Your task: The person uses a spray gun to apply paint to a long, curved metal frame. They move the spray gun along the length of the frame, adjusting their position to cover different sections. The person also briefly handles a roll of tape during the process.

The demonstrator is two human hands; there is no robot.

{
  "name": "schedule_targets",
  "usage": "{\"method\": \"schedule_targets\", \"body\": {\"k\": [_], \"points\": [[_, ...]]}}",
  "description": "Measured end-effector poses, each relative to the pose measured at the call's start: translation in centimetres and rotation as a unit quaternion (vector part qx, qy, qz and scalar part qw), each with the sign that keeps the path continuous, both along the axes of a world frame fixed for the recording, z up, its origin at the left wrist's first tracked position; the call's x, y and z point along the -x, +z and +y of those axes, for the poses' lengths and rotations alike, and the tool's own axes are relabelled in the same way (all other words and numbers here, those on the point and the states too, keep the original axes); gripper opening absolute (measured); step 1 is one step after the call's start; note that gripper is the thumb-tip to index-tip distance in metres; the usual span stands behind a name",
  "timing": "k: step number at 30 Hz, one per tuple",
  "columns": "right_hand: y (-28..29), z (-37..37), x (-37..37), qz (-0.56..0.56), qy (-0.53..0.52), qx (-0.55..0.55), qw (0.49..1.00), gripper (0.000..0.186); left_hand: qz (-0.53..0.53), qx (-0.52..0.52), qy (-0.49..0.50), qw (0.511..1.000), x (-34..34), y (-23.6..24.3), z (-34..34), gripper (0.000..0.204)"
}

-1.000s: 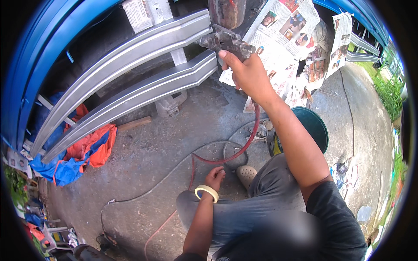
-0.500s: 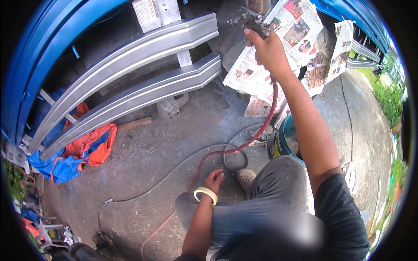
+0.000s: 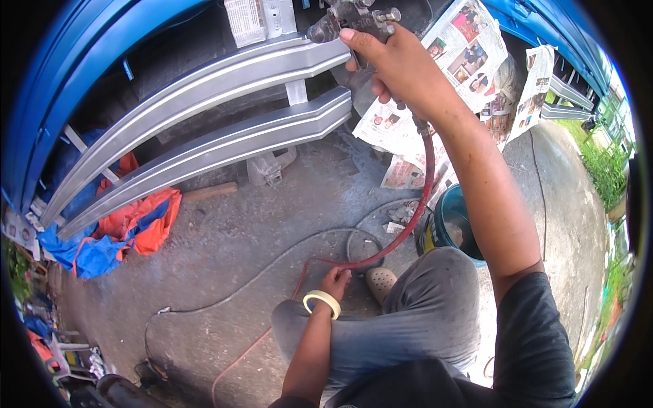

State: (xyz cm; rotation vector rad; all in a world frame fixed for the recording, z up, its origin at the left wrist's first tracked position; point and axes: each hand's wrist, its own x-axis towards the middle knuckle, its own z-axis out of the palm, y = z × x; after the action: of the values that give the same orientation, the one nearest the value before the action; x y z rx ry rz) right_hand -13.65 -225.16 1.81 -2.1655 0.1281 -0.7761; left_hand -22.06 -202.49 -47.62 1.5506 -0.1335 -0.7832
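High in the view, my right hand [image 3: 409,71] is closed round a dark metal spray gun [image 3: 362,28], thumb across its top. The gun's nozzle end points left, close to the right end of the upper silver-grey metal rail [image 3: 224,78]. From the gun's handle a red hose [image 3: 427,163] hangs down and curves over the floor. My left hand [image 3: 335,281] rests by my knee with curled fingers, right beside the hose; whether it grips anything is hidden. A roll of masking tape [image 3: 329,301] sits round my left wrist. A second silver-grey rail [image 3: 218,155] runs below the first.
Newspaper sheets [image 3: 388,122] cover things behind my right hand. A teal bucket [image 3: 443,216] stands by my right knee. Orange and blue tarp [image 3: 146,228] lies left, near a wooden piece [image 3: 209,191]. A thin grey hose [image 3: 252,289] loops over the concrete. Blue panels curve overhead.
My right hand has moved left and up with the spray gun, nearer the upper rail. The red hose has shifted down close to my left hand, which has barely moved.
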Motion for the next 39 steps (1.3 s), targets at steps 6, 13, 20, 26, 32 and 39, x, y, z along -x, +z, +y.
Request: {"method": "schedule_targets", "body": {"k": [6, 13, 20, 26, 32, 39], "points": [[4.7, 1.6, -1.4, 0.034, -0.012, -0.026, 0.999, 0.038, -0.054, -0.065, -0.045, 0.995, 0.1, 0.0, 0.3, 0.035], [5.7, 6.7, -2.1, 0.075, 0.078, -0.041, 0.993, 0.038, -0.096, -0.122, -0.091, 0.984, 0.9, -0.1, 0.4, 0.042], [5.4, 13.0, -6.4, 0.047, 0.171, 0.013, 0.984, 0.037, -0.158, -0.158, -0.109, 0.969, 1.7, 1.2, 1.2, 0.048], [5.2, 14.6, -6.6, 0.096, 0.195, 0.019, 0.976, 0.039, -0.137, -0.167, -0.127, 0.968, 1.4, 1.3, 1.1, 0.05], [3.8, 7.9, -3.1, 0.044, 0.059, 0.124, 0.989, 0.053, -0.132, -0.183, -0.155, 0.962, 1.8, 3.3, 1.6, 0.048], [2.9, 2.5, 3.0, 0.055, -0.069, 0.08, 0.993, 0.055, -0.221, -0.176, -0.186, 0.941, 2.9, 5.8, 3.3, 0.045]]}}
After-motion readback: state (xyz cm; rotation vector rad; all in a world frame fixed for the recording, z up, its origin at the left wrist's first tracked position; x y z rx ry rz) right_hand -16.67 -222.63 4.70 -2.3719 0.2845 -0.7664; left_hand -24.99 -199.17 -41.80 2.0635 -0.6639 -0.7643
